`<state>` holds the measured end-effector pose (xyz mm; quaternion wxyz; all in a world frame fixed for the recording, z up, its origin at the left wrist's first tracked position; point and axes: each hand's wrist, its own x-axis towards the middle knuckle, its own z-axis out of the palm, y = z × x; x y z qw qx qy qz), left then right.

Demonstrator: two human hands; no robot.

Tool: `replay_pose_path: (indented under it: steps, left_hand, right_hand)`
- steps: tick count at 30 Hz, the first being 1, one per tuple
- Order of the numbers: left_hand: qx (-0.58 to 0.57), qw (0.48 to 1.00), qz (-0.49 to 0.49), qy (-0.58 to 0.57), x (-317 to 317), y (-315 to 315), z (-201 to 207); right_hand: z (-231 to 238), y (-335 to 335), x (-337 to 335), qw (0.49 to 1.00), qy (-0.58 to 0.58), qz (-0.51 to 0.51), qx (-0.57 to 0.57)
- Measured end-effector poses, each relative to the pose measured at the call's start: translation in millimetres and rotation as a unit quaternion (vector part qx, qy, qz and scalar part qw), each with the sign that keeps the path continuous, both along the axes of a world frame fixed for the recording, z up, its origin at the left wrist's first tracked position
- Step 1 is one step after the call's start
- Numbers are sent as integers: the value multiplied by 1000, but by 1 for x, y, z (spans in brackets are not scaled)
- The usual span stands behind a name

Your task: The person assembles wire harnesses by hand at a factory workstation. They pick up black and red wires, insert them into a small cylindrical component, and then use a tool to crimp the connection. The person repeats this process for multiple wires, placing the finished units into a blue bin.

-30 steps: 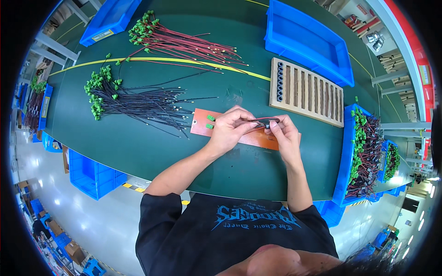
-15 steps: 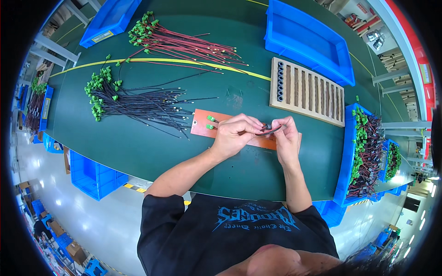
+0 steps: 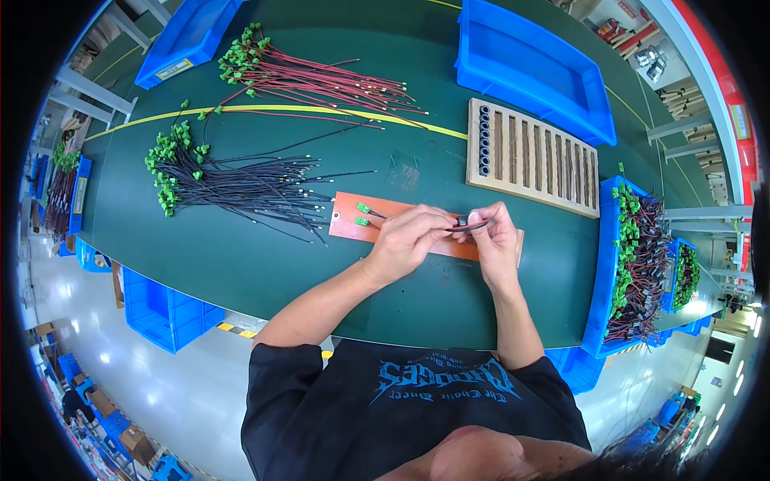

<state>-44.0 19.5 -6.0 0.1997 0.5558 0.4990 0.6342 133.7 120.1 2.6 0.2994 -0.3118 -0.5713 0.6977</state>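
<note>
Over an orange board [image 3: 342,225], both hands are closed on a pair of red and black wires [image 3: 472,228]. My left hand [image 3: 411,239] pinches them from the left. My right hand [image 3: 499,240] grips them with thumb and forefinger, where they bend into a curve. A small black ring-like piece [image 3: 462,220] shows between the fingertips; the fingers partly cover it. Two green connectors [image 3: 362,215] lie at the board's left part, their leads running under my left hand.
Black wires [image 3: 249,178] and red wires [image 3: 329,78] with green connectors lie left and farther back. A slotted wooden tray [image 3: 533,156] holds a column of black rings. Behind it stands a blue bin [image 3: 533,68]. Another blue bin [image 3: 603,272] at right is full of wired parts.
The wires between my hands have shifted slightly, and my right fingers have closed in on the curve. Both hands keep their hold; the whole view has moved a little.
</note>
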Motion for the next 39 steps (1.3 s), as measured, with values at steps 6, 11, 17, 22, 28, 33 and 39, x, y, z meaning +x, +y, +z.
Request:
replay_pose_path:
  steps: [6, 11, 17, 22, 28, 33, 39]
  left_hand:
    - [-32, 998, -32, -44, -2, 0, -14]
    - [-41, 998, -50, -18, -3, 3, -2]
    - [-87, 966, -140, -199, -6, 7, -20]
    - [-84, 948, -118, -283, -5, 8, -18]
    - [-115, 946, -127, -275, -10, 6, -14]
    - [-133, 925, -160, -319, -12, 5, -9]
    - [-126, 941, -180, -259, -12, 5, -7]
  right_hand:
    - [-4, 10, 11, 991, -9, 38, 131]
    - [-9, 1, 4, 995, 34, 13, 95]
    - [-2, -1, 1, 998, 15, 15, 51]
    - [8, 2, 8, 999, -4, 6, 52]
    - [26, 11, 5, 990, 7, 34, 136]
    - [23, 12, 7, 987, -26, 56, 146]
    - [7, 7, 7, 995, 4, 13, 96]
